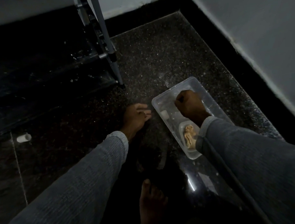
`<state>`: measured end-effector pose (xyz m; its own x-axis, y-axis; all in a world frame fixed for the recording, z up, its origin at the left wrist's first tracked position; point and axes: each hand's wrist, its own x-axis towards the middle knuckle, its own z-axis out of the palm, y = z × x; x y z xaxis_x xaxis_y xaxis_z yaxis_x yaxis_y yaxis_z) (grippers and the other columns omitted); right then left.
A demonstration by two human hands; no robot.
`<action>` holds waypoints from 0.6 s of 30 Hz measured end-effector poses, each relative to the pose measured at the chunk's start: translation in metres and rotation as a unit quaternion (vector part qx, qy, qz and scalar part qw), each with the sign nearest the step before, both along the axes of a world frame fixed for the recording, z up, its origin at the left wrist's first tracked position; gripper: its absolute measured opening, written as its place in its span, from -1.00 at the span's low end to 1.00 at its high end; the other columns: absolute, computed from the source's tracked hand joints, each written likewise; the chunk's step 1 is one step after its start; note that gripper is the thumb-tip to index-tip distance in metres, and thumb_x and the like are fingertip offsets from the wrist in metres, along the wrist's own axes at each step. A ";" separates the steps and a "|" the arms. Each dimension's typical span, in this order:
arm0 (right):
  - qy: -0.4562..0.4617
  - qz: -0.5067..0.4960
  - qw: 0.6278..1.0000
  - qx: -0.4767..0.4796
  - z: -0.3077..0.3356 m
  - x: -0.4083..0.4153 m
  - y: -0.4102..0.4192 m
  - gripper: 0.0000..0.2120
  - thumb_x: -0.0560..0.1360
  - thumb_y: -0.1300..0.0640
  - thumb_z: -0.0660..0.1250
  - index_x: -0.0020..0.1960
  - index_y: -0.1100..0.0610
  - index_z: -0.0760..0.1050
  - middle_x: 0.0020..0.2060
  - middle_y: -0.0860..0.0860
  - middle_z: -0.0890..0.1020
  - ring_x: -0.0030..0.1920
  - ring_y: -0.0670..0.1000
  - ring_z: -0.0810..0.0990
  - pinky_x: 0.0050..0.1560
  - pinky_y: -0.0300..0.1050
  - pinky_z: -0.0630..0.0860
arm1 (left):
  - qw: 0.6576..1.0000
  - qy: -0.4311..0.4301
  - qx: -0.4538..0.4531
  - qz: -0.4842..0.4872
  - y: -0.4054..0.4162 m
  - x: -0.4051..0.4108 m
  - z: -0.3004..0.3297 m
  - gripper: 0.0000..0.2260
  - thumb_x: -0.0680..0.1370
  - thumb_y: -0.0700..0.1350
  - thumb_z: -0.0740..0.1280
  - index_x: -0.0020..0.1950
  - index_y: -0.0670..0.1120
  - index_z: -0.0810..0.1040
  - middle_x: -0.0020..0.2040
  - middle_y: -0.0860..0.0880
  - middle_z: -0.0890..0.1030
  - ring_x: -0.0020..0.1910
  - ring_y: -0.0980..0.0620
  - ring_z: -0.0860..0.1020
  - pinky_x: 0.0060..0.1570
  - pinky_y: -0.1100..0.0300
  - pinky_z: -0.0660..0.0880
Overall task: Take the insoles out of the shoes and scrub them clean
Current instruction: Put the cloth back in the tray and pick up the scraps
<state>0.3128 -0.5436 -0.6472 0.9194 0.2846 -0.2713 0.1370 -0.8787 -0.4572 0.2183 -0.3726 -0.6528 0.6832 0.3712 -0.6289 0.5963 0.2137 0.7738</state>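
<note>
My right hand [190, 105] is curled into a fist inside a clear plastic tub [155, 103] on the floor; whatever it may hold is hidden. A small white block [164, 113] lies in the tub beside it. A smaller dish with a beige crumpled cloth [189, 135] sits in the tub's near end. My left hand [137, 117] rests with loosely spread fingers on the dark floor left of the tub. A dark flat shape [153, 155], perhaps an insole or a shoe, lies below that hand; it is too dim to tell which.
The speckled dark stone floor [158, 57] meets a pale wall [241, 23] on the right. A metal stand leg [106, 37] comes down at the back left beside dark steps. A white cylinder [23, 137] lies at far left. My bare foot [152, 201] is at the bottom.
</note>
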 end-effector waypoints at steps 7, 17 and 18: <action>-0.010 -0.011 1.000 -0.025 -0.012 -0.001 -0.014 -0.84 0.52 0.21 0.29 0.06 0.16 0.57 -0.01 0.14 0.63 -0.03 0.18 0.62 0.04 0.09 0.57 | 1.000 0.011 0.003 -0.024 0.001 -0.004 -0.007 -0.76 0.58 -0.44 0.12 0.21 -0.33 0.44 0.16 -0.36 0.53 0.10 -0.18 0.56 -0.02 0.14 0.52; 0.013 0.016 0.999 -0.027 -0.005 -0.010 -0.001 -0.83 0.54 0.19 0.26 0.10 0.09 0.55 0.06 0.09 0.61 0.08 0.09 0.57 0.15 0.00 0.52 | 0.999 0.014 0.027 -0.034 0.002 -0.008 0.003 -0.77 0.58 -0.44 0.14 0.19 -0.31 0.46 0.13 -0.32 0.55 0.10 -0.19 0.57 -0.14 0.25 0.54; 0.012 0.029 0.999 -0.022 -0.001 -0.011 0.004 -0.83 0.54 0.18 0.26 0.11 0.10 0.55 0.05 0.09 0.61 0.07 0.09 0.57 0.14 0.00 0.52 | 0.999 0.013 0.033 -0.038 0.002 -0.010 0.005 -0.77 0.58 -0.43 0.14 0.18 -0.31 0.47 0.11 -0.31 0.56 0.06 -0.16 0.58 -0.18 0.28 0.54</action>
